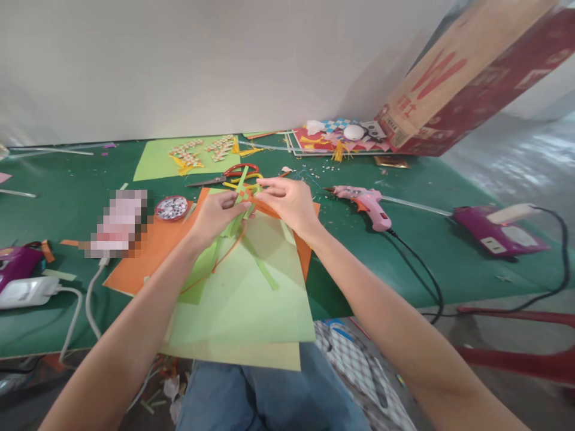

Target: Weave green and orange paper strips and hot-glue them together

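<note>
My left hand (218, 214) and my right hand (290, 202) meet over a small weave of green and orange paper strips (246, 201), both pinching it with closed fingers. Loose green strips (265, 272) and a thin orange strip hang down from the weave. Beneath lie light green paper sheets (245, 305) on an orange sheet (144, 254), spread on the green table (67, 197). The sheets overhang the table's near edge above my lap.
Red-handled scissors (229, 175) lie just beyond the hands. A round dish of googly eyes (171, 208) sits left. A pink glue gun (366, 205) with black cable lies right, a purple power strip (496, 232) further right. A cardboard box (467, 78) leans at back right.
</note>
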Demonstrator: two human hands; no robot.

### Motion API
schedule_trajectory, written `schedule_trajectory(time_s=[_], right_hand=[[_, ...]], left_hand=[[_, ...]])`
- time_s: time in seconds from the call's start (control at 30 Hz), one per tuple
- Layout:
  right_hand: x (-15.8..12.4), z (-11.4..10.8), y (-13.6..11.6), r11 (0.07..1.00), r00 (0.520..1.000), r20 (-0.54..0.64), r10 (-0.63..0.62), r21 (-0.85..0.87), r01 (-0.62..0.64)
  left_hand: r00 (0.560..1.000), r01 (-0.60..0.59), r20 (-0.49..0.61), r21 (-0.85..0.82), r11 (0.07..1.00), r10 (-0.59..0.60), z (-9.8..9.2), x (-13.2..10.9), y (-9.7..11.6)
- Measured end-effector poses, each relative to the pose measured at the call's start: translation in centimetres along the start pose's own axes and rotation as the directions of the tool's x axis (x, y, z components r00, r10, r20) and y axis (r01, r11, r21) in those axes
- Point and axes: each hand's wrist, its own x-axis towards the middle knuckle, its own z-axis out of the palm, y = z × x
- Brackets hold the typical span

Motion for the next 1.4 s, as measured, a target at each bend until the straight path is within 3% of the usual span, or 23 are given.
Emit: schedule_trajectory(time_s=[0.2, 0.47, 0.63, 0.8, 1.03, 1.23, 1.4], right_hand=[[-0.3, 0.1, -0.6, 0.994, 0.996, 0.007, -0.089, -0.070, 0.090], [0.1, -0.3, -0.7, 1.000, 0.976, -0.214, -0.025, 0.006, 0.027], [-0.3, 0.3, -0.8, 1.000, 1.000, -0.024, 0.014, -0.010, -0.014], [-0.5, 1.1, -0.7, 0.998, 0.989, 0.148, 0.007, 0.062, -0.017], [-0.6, 1.1, -0.6, 0.991, 0.980, 0.197, 0.001, 0.128, -0.027], [-0.7, 0.9, -0.8, 0.989, 0.981, 0.182, 0.068, 0.119, -0.091], [-0.7, 1.1, -0.7, 0.991, 0.968, 0.233, 0.095, 0.074, -0.115]], left_hand=[[1.000, -0.006, -0.012, -0.019, 1.000, 0.005, 0.0, 0.0, -0.1], [0.988, 0.010, -0.144, -0.310, 0.951, -0.058, -0.5, 0.4, 0.1], [0.991, -0.015, -0.132, -0.368, 0.930, -0.036, -0.3, 0.4, 0.4], [0.998, 0.007, -0.056, -0.365, 0.931, -0.029, 0.1, 0.2, 0.7], [0.997, 0.020, -0.061, -0.328, 0.944, -0.043, 0.2, 0.2, 0.6], [0.993, 0.039, -0.100, -0.291, 0.956, -0.071, 0.1, 0.4, 0.2], [1.000, 0.018, 0.000, -0.343, 0.939, -0.019, 0.0, 0.3, 0.2]])
